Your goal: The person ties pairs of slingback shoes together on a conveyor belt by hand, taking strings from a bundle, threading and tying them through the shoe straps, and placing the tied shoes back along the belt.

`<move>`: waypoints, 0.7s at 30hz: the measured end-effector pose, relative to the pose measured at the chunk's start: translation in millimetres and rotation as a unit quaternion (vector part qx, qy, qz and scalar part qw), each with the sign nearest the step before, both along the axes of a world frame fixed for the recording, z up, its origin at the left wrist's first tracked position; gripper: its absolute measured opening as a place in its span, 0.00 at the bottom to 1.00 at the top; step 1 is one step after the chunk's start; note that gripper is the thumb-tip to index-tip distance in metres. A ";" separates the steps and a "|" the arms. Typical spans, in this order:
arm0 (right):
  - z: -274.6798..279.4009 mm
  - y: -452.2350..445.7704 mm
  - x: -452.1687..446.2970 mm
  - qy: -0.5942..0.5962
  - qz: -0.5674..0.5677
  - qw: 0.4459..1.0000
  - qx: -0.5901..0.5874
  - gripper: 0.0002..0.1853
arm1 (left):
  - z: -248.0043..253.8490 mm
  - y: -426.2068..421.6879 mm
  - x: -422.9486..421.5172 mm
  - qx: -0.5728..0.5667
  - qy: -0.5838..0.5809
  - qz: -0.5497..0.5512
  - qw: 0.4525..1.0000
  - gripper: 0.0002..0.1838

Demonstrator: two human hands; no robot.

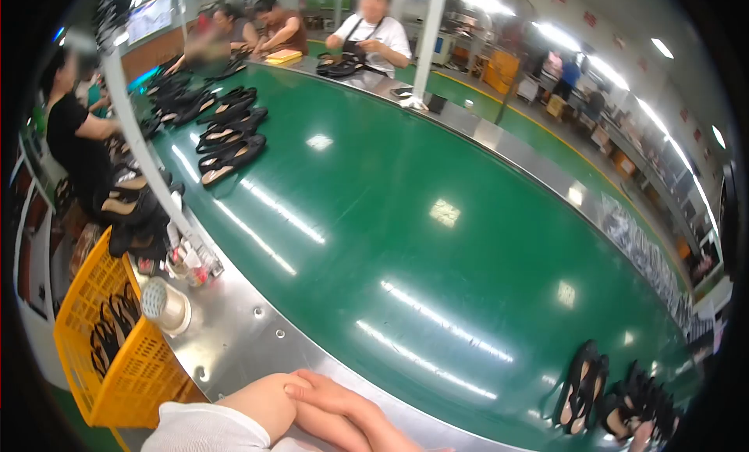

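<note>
My right hand [321,393] is wrapped around my bent left arm [269,397] near the elbow, thumb showing on top. A white sleeve [207,430] covers my left upper arm. The left forearm passes under the right wrist towards the bottom edge, and I do not see the left hand. Both arms are over the metal edge [312,358] of the green belt table [367,210]. Nearest to them on the left stand a beige cup-shaped container [165,306] with a perforated top and a yellow plastic basket [140,366] holding black sandals [115,325].
Black sandals [232,151] lie in rows on the belt at the far left, with more sandals [581,386] at the lower right. A white post [144,147] rises at the left edge. Co-workers stand at the far end [373,38] and on the left [74,132].
</note>
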State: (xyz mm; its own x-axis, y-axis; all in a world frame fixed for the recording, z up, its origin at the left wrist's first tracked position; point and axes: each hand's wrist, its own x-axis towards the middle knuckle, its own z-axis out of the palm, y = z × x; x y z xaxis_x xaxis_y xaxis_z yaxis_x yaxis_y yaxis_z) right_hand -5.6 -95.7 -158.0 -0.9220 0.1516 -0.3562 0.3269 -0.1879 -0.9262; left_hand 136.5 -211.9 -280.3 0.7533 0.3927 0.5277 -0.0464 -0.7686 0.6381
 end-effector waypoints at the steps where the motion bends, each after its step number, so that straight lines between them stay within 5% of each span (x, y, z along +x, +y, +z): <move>1: -4.1 -1.1 0.0 0.001 0.005 1.000 0.013 0.40 | 8.5 8.0 -5.5 0.124 0.023 0.052 0.991 0.33; 2: -5.5 -2.0 0.3 0.010 -0.010 1.000 0.011 0.40 | 13.3 10.2 -7.9 0.247 0.042 0.103 0.963 0.35; 3: -6.3 -2.6 1.1 0.008 -0.006 1.000 0.020 0.41 | 20.5 3.5 -8.9 -0.017 -0.014 0.000 1.000 0.34; 6: -5.1 -1.5 0.4 0.012 -0.006 0.999 0.037 0.43 | 54.2 15.9 -22.0 -0.085 0.166 -0.078 0.979 0.32; 8: -16.5 -3.5 3.0 0.017 -0.010 0.999 0.046 0.44 | 64.9 19.5 -25.3 -0.075 0.205 -0.110 0.970 0.30; 12: -69.9 -36.1 -14.3 0.078 -0.067 0.987 0.127 0.45 | 23.5 -5.7 10.6 0.121 0.006 0.182 0.976 0.33; 21: -86.8 -53.1 -32.1 0.052 -0.168 0.980 0.089 0.43 | 32.2 0.5 -11.0 0.114 0.192 0.041 0.974 0.31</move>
State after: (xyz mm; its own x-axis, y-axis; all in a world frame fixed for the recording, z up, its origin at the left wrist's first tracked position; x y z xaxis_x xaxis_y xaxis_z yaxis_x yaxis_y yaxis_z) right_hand -37.7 -148.8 -244.9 -0.8396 0.5037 -0.2035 0.1768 -0.1009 -0.9791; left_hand 125.5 -211.4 -248.2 0.8834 0.3653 0.2935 0.2299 -0.8837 0.4077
